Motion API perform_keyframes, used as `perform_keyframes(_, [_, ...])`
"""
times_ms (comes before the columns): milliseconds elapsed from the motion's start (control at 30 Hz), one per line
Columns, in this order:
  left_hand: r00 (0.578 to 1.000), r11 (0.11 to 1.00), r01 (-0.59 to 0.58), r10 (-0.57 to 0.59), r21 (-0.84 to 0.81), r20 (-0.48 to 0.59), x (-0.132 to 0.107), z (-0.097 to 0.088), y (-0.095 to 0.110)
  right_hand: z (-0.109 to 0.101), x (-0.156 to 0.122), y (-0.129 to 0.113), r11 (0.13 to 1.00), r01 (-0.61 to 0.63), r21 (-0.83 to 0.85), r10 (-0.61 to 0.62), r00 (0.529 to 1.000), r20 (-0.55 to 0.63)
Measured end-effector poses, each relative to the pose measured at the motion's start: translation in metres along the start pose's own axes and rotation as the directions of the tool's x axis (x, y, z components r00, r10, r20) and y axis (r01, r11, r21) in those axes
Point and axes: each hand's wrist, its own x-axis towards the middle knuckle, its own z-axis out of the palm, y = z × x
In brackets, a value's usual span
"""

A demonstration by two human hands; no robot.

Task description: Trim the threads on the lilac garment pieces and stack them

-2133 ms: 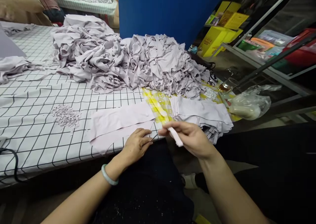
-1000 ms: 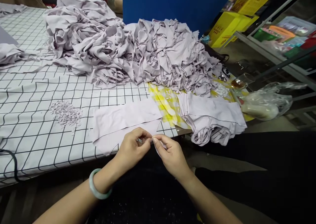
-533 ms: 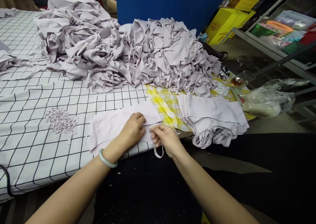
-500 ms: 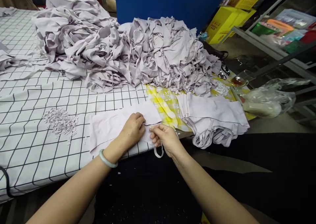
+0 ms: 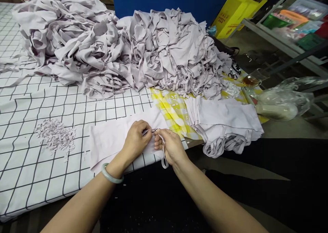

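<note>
A flat pale lilac fabric piece [image 5: 110,140] lies at the front edge of the checked table [image 5: 38,171]. On its right end my left hand [image 5: 137,139], with a green bangle at the wrist, is closed and pinches a small metal tool whose tip shows between the hands. My right hand [image 5: 170,147] is closed on a narrow lilac strap [image 5: 164,159] that loops down over the table edge. The fingertips of both hands meet above the fabric.
A big heap of lilac garments [image 5: 123,44] fills the back of the table. A folded lilac stack [image 5: 225,123] lies right on a yellow checked cloth [image 5: 171,106]. Small fabric clippings [image 5: 55,137] sit left. A plastic bag [image 5: 279,103] and shelving stand at right.
The hands came together over the fabric's right end. The strap has been drawn up toward the fabric edge, and the view has tipped down slightly.
</note>
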Motion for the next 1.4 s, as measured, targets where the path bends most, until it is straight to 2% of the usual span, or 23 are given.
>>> perform_keyframes(333, [0.999,0.999,0.031,-0.031,-0.012,0.022,0.0,-0.001,0.003,0.002,0.0,0.0,1.0,0.005,-0.017,-0.005,1.0,0.02])
perform_keyframes(700, [0.997,0.998,0.066,-0.067,-0.014,-0.044,0.0,0.004,0.006,0.003,-0.002,0.003,0.999,0.026,-0.039,-0.024,0.999,0.039])
perform_keyframes(800, [0.998,0.998,0.059,-0.059,-0.014,-0.032,-0.001,0.005,0.004,0.005,0.001,0.003,0.997,0.035,-0.075,-0.03,0.997,0.071])
perform_keyframes(900, [0.999,0.999,0.035,-0.035,-0.006,-0.021,-0.001,0.002,0.001,0.001,0.002,-0.002,0.99,-0.02,-0.138,0.041,0.988,0.15])
perform_keyframes(967, [0.999,0.999,-0.033,0.033,0.009,0.023,0.001,-0.006,0.001,-0.006,-0.003,-0.006,0.978,-0.073,-0.193,0.112,0.974,0.198])
perform_keyframes(1033, [0.985,0.988,-0.152,0.149,0.037,0.082,0.003,-0.02,0.001,-0.018,-0.015,-0.006,0.962,-0.079,-0.261,0.137,0.968,0.211])
perform_keyframes(1133, [0.945,0.944,-0.287,0.252,0.161,0.209,0.006,-0.037,-0.004,-0.041,-0.044,0.005,0.917,0.064,-0.393,0.01,0.983,0.183])
perform_keyframes(1200, [0.914,0.908,-0.32,0.22,0.27,0.34,0.007,-0.039,-0.011,-0.056,-0.062,0.022,0.867,0.167,-0.469,-0.107,0.983,0.152])
perform_keyframes(1267, [0.888,0.87,-0.335,0.162,0.362,0.43,0.008,-0.033,-0.019,-0.071,-0.072,0.045,0.842,0.206,-0.499,-0.167,0.978,0.123])
perform_keyframes(1333, [0.88,0.841,-0.343,0.131,0.418,0.457,0.009,-0.025,-0.025,-0.086,-0.076,0.067,0.863,0.214,-0.458,-0.194,0.977,0.091])
perform_keyframes(1400, [0.868,0.84,-0.351,0.126,0.414,0.48,0.011,-0.024,-0.028,-0.1,-0.075,0.084,0.888,0.26,-0.379,-0.289,0.957,-0.02])
